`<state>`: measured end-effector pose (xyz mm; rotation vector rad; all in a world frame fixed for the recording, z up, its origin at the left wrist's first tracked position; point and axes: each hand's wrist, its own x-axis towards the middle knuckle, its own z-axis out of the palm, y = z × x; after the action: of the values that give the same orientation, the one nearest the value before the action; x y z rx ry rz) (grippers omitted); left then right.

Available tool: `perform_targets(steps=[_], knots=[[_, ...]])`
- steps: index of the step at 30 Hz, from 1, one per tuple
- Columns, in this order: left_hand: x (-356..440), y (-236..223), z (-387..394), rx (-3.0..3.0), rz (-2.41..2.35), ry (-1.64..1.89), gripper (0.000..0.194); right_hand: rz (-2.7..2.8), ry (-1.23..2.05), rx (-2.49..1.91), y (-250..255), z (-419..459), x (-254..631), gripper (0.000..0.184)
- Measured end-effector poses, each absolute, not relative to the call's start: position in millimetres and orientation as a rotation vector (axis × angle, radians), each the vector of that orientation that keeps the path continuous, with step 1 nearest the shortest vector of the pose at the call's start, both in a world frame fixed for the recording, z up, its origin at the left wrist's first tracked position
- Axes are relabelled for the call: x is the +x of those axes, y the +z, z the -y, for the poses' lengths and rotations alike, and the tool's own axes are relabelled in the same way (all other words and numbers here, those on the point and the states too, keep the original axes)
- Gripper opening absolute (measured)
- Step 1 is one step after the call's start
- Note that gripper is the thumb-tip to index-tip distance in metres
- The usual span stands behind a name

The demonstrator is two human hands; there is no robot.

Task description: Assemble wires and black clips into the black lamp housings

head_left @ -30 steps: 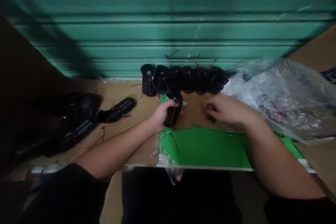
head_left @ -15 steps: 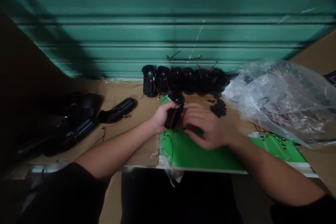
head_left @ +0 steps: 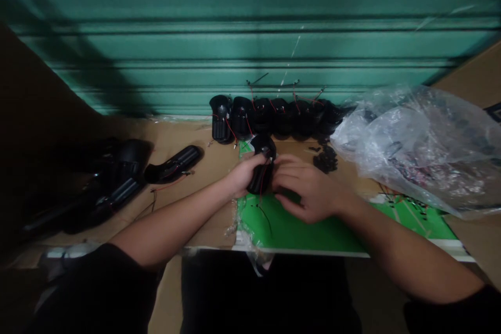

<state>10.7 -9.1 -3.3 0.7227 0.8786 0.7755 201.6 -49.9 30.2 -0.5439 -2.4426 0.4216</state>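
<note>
My left hand (head_left: 243, 173) is closed around a curved black plastic housing (head_left: 259, 180), with the thumb lying across its upper part. Thin red and dark wires hang from the housing's lower end over the green mat (head_left: 313, 235). Close against its right side is my right hand (head_left: 301, 185), fingers bent and the thumb apart from them. Its fingertips are partly hidden behind the housing's edge, so I cannot tell whether they grip anything. Just behind the held piece stands a row of similar black housings (head_left: 222, 128) with red wires sticking up.
Another black housing (head_left: 174, 163) lies on the cardboard (head_left: 211, 193), left of my hands, beside a dark pile of housings (head_left: 131, 167). Small black parts (head_left: 325, 159) lie behind my right hand. A clear plastic bag (head_left: 415, 141) and loose wires (head_left: 407, 201) occupy the right side.
The held housing has turned slightly, and its dangling wire has swung to the right. My hands stay nearly in place. The view has shifted a little.
</note>
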Motion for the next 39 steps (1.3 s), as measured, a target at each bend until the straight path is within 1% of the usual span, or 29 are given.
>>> perform_targets(steps=[5, 11, 15, 17, 19, 23, 26, 29, 34, 39], knots=[[11.5, -3.3, 8.1, 0.709, -0.9, 0.761, 0.038, 2.32, 0.55, -0.545, 34.0, 50.4, 201.3, 0.009], [9.6, -6.5, 5.4, 0.724, -0.942, 0.756, 0.036, 2.021, 0.503, -0.961, 18.4, 47.8, 201.8, 0.009], [8.9, -9.2, 4.6, 0.716, -0.944, 0.782, 0.036, 1.876, 0.718, -1.021, 3.3, 42.6, 203.1, 0.011], [8.9, -9.6, 4.5, 0.711, -0.944, 0.77, 0.035, 1.85, 0.739, -1.033, 0.5, 40.6, 203.3, 0.014], [9.1, -9.4, 4.4, 0.713, -0.939, 0.761, 0.035, 1.881, 0.633, -1.036, 1.6, 39.5, 203.3, 0.012], [9.6, -7.6, 4.3, 0.698, -0.934, 0.75, 0.037, 2.028, 0.297, -0.957, 9.1, 40.1, 202.7, 0.005], [9.8, -5.1, 4.5, 0.702, -0.94, 0.737, 0.041, 2.009, 0.268, -0.969, 11.8, 41.7, 201.6, 0.006], [9.8, -2.5, 4.8, 0.695, -0.936, 0.739, 0.044, 1.897, 0.423, -1.044, 9.4, 42.4, 200.4, 0.009], [9.0, -1.1, 4.6, 0.686, -0.929, 0.702, 0.045, 1.641, 0.932, -1.107, 4.5, 40.0, 198.8, 0.018], [7.8, -1.2, 4.4, 0.69, -0.926, 0.706, 0.045, 1.51, 1.099, -1.086, 3.7, 36.9, 197.7, 0.025]])
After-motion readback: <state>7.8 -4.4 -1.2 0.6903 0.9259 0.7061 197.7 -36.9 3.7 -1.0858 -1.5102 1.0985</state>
